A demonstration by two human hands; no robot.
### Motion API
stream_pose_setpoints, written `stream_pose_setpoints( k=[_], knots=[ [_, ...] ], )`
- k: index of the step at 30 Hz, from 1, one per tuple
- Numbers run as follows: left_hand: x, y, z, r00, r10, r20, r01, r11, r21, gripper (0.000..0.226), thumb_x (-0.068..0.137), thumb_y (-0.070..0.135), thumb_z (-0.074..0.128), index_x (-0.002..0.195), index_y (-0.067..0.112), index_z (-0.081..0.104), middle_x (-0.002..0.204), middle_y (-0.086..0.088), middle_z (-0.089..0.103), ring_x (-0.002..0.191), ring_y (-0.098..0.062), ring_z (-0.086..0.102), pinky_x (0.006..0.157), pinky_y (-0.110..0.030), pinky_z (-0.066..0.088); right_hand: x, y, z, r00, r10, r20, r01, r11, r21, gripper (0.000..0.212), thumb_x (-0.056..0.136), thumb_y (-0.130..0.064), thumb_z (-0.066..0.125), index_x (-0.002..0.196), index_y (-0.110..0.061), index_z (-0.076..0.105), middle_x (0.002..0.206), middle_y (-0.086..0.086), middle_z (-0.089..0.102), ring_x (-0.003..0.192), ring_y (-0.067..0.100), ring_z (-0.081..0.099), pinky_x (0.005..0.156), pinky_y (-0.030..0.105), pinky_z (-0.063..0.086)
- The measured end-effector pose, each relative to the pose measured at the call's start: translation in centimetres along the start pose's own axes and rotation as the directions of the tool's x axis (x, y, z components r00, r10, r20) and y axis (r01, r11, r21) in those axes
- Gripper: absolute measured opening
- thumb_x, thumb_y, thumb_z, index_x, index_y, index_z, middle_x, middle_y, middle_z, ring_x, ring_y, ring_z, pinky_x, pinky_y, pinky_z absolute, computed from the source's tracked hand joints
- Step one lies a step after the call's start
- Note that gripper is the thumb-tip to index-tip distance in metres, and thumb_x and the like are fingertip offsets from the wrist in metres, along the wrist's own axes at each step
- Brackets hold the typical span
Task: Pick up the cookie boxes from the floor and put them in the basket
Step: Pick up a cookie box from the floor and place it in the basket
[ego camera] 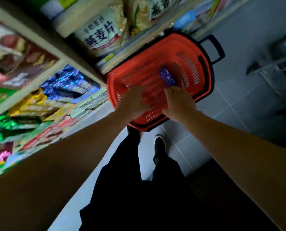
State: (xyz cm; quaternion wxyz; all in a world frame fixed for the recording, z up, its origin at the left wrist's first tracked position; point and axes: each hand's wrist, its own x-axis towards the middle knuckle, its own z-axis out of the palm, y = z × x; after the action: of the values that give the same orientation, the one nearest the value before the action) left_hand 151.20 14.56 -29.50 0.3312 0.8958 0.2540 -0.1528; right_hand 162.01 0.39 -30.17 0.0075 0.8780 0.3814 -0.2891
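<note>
Head view: cookie box (168,78) over basket (204,95)

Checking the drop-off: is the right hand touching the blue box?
Touching. In the head view the right hand meets the near end of the blue box over the red basket, no gap visible.

The picture is dim and underexposed, darkest at the bottom over the black trousers (139,189). Motion blur smears the packed white store shelves (58,90) and both hands. Wide-angle distortion bends the grey tiled floor (239,104) at the edges.
</note>
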Motion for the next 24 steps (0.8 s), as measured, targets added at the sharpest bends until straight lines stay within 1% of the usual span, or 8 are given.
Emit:
stream_pose_setpoints(
  k=[3, 6, 9, 12, 14, 17, 19, 24],
  knots=[
    [-5.2, 0.2, -0.2, 0.99, -0.101, -0.095, 0.097, 0.994, -0.047, 0.058, 0.084, 0.021, 0.069, 0.137, 0.01, 0.049, 0.137, -0.014, 0.054, 0.125, -0.032, 0.051, 0.1, -0.039, 0.041, -2.1, -1.7, -0.3, 0.991, -0.131, -0.019, 0.13, 0.99, -0.051, 0.058, 0.076, -0.033, 0.074, 0.122, -0.01, 0.047, 0.122, 0.012, 0.054, 0.115, 0.034, 0.053, 0.095, 0.047, 0.049],
    [-9.9, -1.2, 0.6, 0.961, -0.218, -0.17, 0.208, 0.975, -0.077, 0.057, 0.081, 0.029, 0.067, 0.135, 0.016, 0.051, 0.13, -0.011, 0.058, 0.116, -0.034, 0.057, 0.092, -0.042, 0.05, -4.2, -3.6, -0.1, 0.969, -0.245, 0.008, 0.245, 0.963, -0.109, 0.062, 0.077, -0.033, 0.073, 0.127, -0.012, 0.044, 0.126, 0.011, 0.052, 0.118, 0.032, 0.051, 0.098, 0.045, 0.047],
    [-14.4, -2.7, 1.3, 0.925, -0.329, -0.188, 0.31, 0.942, -0.125, 0.061, 0.08, 0.036, 0.064, 0.136, 0.015, 0.05, 0.134, -0.011, 0.056, 0.121, -0.031, 0.054, 0.098, -0.041, 0.046, -6.1, -5.8, 0.4, 0.936, -0.348, 0.048, 0.351, 0.923, -0.155, 0.07, 0.077, -0.033, 0.073, 0.136, -0.013, 0.041, 0.134, 0.009, 0.047, 0.125, 0.033, 0.044, 0.101, 0.045, 0.043],
    [-19.3, -5.0, 2.1, 0.855, -0.464, -0.232, 0.432, 0.884, -0.176, 0.068, 0.083, 0.034, 0.066, 0.144, 0.017, 0.041, 0.145, -0.008, 0.048, 0.13, -0.028, 0.047, 0.104, -0.044, 0.043, -7.8, -9.0, 1.4, 0.887, -0.453, 0.093, 0.462, 0.866, -0.192, 0.062, 0.077, -0.033, 0.072, 0.13, -0.013, 0.046, 0.129, 0.007, 0.048, 0.123, 0.032, 0.044, 0.097, 0.043, 0.043],
    [-22.8, -7.3, 2.8, 0.795, -0.545, -0.267, 0.49, 0.836, -0.249, 0.066, 0.082, 0.034, 0.067, 0.142, 0.018, 0.044, 0.14, -0.006, 0.052, 0.127, -0.028, 0.05, 0.101, -0.045, 0.046, -8.7, -11.8, 2.4, 0.836, -0.53, 0.14, 0.548, 0.801, -0.241, 0.061, 0.077, -0.033, 0.071, 0.129, -0.013, 0.046, 0.128, 0.007, 0.049, 0.122, 0.032, 0.044, 0.098, 0.043, 0.043],
    [-26.2, -9.2, 3.5, 0.75, -0.596, -0.286, 0.512, 0.798, -0.319, 0.065, 0.082, 0.031, 0.07, 0.14, 0.015, 0.047, 0.141, -0.006, 0.052, 0.127, -0.027, 0.05, 0.104, -0.039, 0.043, -9.3, -14.8, 3.5, 0.795, -0.577, 0.186, 0.606, 0.747, -0.273, 0.065, 0.079, -0.034, 0.068, 0.135, -0.013, 0.043, 0.135, 0.007, 0.047, 0.126, 0.031, 0.041, 0.102, 0.043, 0.042],
    [-29.0, -11.3, 4.0, 0.707, -0.638, -0.306, 0.536, 0.765, -0.357, 0.062, 0.082, 0.029, 0.07, 0.138, 0.015, 0.049, 0.14, -0.006, 0.052, 0.125, -0.026, 0.051, 0.101, -0.035, 0.042, -10.0, -17.7, 4.9, 0.77, -0.595, 0.232, 0.638, 0.711, -0.295, 0.069, 0.081, -0.033, 0.068, 0.14, -0.011, 0.04, 0.139, 0.008, 0.043, 0.129, 0.031, 0.038, 0.105, 0.041, 0.04],
    [-36.2, -17.7, 5.6, 0.623, -0.72, -0.306, 0.584, 0.688, -0.43, 0.066, 0.082, 0.032, 0.07, 0.141, 0.017, 0.046, 0.145, -0.006, 0.048, 0.129, -0.03, 0.047, 0.104, -0.039, 0.041, -12.3, -25.8, 9.2, 0.722, -0.621, 0.306, 0.691, 0.626, -0.36, 0.071, 0.081, -0.036, 0.069, 0.141, -0.012, 0.039, 0.139, 0.01, 0.044, 0.128, 0.032, 0.041, 0.105, 0.039, 0.039]
  ],
)
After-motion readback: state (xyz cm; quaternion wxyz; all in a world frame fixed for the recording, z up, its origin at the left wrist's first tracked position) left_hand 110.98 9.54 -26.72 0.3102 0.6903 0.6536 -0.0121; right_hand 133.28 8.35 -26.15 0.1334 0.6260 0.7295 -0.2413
